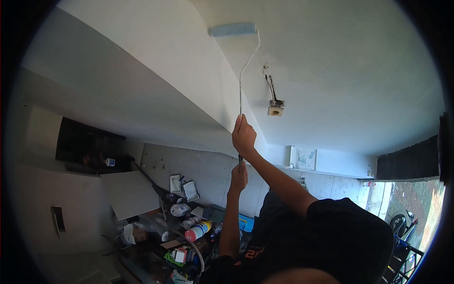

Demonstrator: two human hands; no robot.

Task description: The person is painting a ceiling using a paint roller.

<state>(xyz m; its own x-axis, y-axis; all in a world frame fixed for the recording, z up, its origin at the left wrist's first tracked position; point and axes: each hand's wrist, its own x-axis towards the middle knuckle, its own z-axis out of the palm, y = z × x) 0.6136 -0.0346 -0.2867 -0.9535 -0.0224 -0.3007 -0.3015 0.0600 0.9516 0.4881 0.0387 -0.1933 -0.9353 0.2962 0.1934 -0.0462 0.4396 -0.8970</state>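
Both hands are wrapped around a long-handled paint roller. My right hand grips it higher up, where the thin bent rod begins. Lower on the dark handle, my left hand is closed near its end. The pale blue roller sleeve lies against the pale painted surface overhead, its left end close to the corner with the white beam. Below and right of the sleeve, a small square electrical fitting hangs with exposed wires beside a rough patch.
Two paint trays lie on the tiled floor to the left. Nearby stands a cluttered surface with a yellow-and-white canister, bags and bottles. A white ledge runs along the wall. At the far right, a motorcycle stands past an opening.
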